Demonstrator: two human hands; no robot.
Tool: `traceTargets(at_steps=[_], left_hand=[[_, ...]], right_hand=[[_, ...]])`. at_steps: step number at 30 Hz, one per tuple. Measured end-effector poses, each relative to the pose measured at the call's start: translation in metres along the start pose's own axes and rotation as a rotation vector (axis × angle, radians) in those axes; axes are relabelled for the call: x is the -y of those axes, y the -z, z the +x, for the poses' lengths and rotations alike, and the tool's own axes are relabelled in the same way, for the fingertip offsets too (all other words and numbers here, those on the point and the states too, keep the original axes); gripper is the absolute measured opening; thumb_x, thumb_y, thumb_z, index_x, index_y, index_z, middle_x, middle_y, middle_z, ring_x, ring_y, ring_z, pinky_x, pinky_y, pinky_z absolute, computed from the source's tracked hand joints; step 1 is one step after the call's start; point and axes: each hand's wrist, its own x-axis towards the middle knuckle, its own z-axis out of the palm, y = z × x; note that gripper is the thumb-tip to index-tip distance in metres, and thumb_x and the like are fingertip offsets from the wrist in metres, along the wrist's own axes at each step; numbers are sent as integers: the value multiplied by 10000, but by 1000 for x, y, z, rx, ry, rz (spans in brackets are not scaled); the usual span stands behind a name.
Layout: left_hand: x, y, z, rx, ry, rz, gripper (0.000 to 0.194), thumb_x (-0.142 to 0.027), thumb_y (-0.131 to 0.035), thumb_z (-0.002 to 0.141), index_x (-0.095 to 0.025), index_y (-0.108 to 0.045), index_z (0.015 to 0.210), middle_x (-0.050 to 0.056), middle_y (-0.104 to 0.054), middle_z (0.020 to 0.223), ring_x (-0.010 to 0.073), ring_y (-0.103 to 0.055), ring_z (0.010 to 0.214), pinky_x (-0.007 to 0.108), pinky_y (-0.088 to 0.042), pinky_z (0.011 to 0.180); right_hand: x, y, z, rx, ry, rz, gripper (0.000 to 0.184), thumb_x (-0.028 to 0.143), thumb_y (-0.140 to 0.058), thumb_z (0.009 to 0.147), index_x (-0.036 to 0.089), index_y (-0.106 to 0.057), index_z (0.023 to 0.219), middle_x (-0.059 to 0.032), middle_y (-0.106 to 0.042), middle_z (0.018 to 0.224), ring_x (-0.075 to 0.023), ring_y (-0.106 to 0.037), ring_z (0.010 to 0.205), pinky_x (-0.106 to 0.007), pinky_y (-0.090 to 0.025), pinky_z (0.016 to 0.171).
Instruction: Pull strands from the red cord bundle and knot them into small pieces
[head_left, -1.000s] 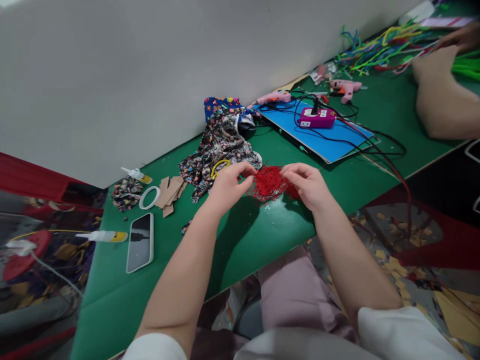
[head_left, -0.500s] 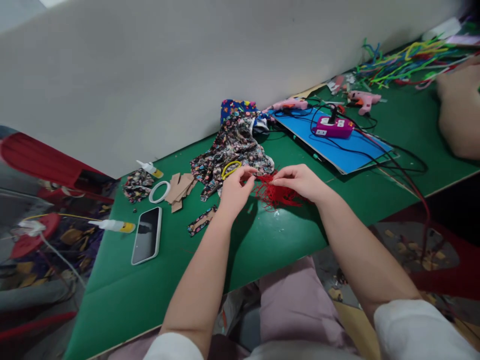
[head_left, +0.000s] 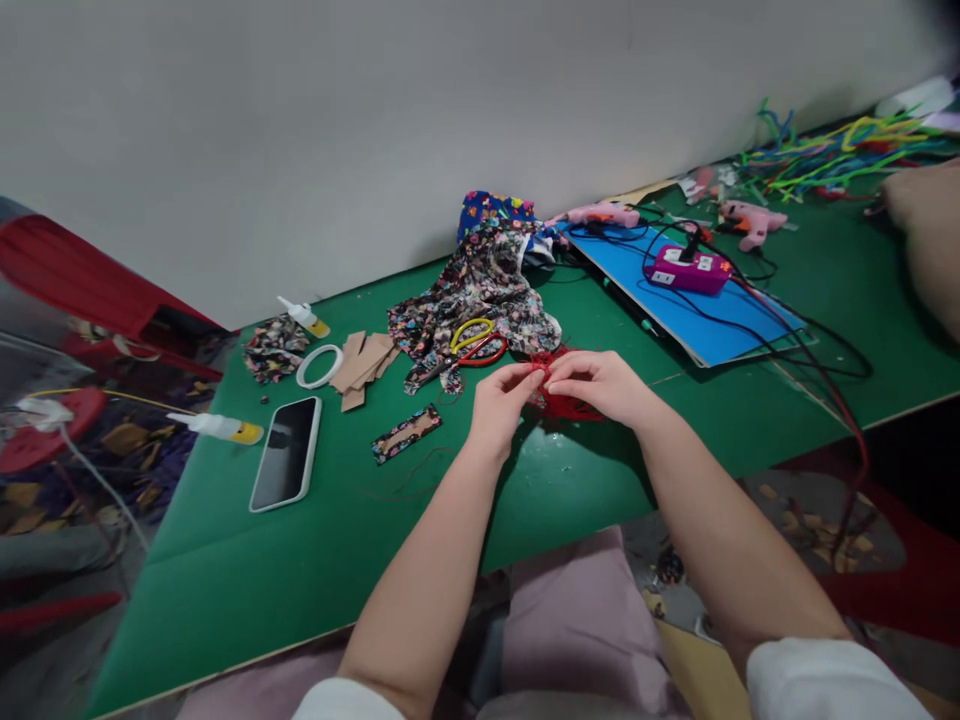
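Observation:
My left hand (head_left: 504,402) and my right hand (head_left: 598,385) meet over the green table, fingertips close together. Both pinch a tangled bunch of red thread (head_left: 568,406), which lies partly hidden under my right fingers. Just beyond my left hand rests a pair of scissors (head_left: 480,345) with yellow and red handles, lying on dark floral fabric (head_left: 480,290). To the left of my left hand is a small cardboard strip edged with floral fabric (head_left: 406,434).
A phone (head_left: 286,455), glue bottles (head_left: 225,428), a white ring (head_left: 319,367) and cardboard strips (head_left: 363,366) lie at left. Farther right are a blue folder (head_left: 675,290), a purple power strip (head_left: 688,270), cables, pink glue guns (head_left: 752,221) and another person's arm (head_left: 930,235).
My left hand has moved right to meet my right hand at the red thread. The scissors are more fully exposed. The view has shifted slightly.

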Motion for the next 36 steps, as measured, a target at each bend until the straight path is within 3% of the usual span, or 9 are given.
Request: traceTargets(at_steps=[7, 11, 13, 15, 17, 20, 24, 29, 36], left_hand=[[-1, 2, -2, -66, -41, -52, 233, -288, -748, 615, -151, -675, 789, 21, -694, 772, 123, -614, 715, 285, -476, 749], [4, 3, 0, -63, 1, 15, 327, -269, -701, 674, -151, -631, 971, 22, -659, 768, 109, -590, 663, 271, -479, 687], [9, 3, -1, -98, -31, 135, 450, -227, -679, 693, -178, -564, 1126, 50, -650, 912, 118, -597, 730, 274, -480, 699], [11, 3, -3, -158, -152, 305, 489, -207, -660, 710, -208, -531, 1183, 84, -598, 1105, 148, -591, 885, 287, -476, 750], [9, 3, -6, -197, -297, 475, 316, -243, -625, 753, -197, -611, 1066, 87, -587, 1122, 173, -562, 975, 304, -462, 801], [5, 4, -9, -147, -372, 556, 181, -303, -557, 816, -180, -689, 825, 60, -658, 898, 170, -580, 900, 311, -448, 824], [6, 0, -9, -52, -224, 256, 194, -333, -606, 781, -182, -724, 808, 44, -706, 866, 164, -614, 854, 305, -453, 821], [12, -7, -6, -65, 51, -212, 229, -325, -761, 616, -173, -730, 784, 40, -724, 848, 143, -625, 767, 291, -466, 769], [7, -7, -5, -90, 91, -364, 229, -289, -774, 580, -156, -658, 726, 10, -698, 746, 106, -615, 680, 256, -464, 699]], right_hand=[[-2, 1, 0, -37, -19, -8, 80, 286, -726, 668, 206, -715, 665, -24, -704, 771, -167, -640, 757, -329, -493, 792], [-5, 3, -1, -127, -7, 79, 81, 288, -748, 647, 222, -730, 690, -18, -703, 780, -165, -636, 778, -335, -493, 801], [-6, 3, -1, -162, -7, 127, 86, 294, -753, 641, 226, -732, 688, -19, -702, 785, -165, -634, 790, -339, -494, 807], [-7, 4, 0, -178, -1, 147, 89, 301, -757, 638, 230, -734, 687, -20, -701, 793, -166, -635, 799, -345, -494, 815], [-8, 4, -1, -177, 14, 138, 81, 300, -755, 645, 238, -736, 695, -17, -702, 795, -165, -635, 809, -347, -491, 827], [-9, 3, -1, -153, 47, 91, 65, 298, -743, 666, 249, -737, 708, -13, -700, 793, -165, -635, 824, -348, -489, 840], [-8, 0, 0, -93, 70, -3, 67, 306, -737, 674, 245, -732, 702, -20, -701, 813, -172, -639, 816, -350, -497, 830], [-7, -6, 1, -21, 103, -68, 36, 276, -717, 694, 241, -719, 687, -16, -704, 801, -168, -645, 793, -337, -504, 811], [-6, -9, 1, -1, 73, -116, 48, 281, -703, 701, 238, -719, 689, -20, -705, 799, -175, -649, 785, -346, -511, 803]])
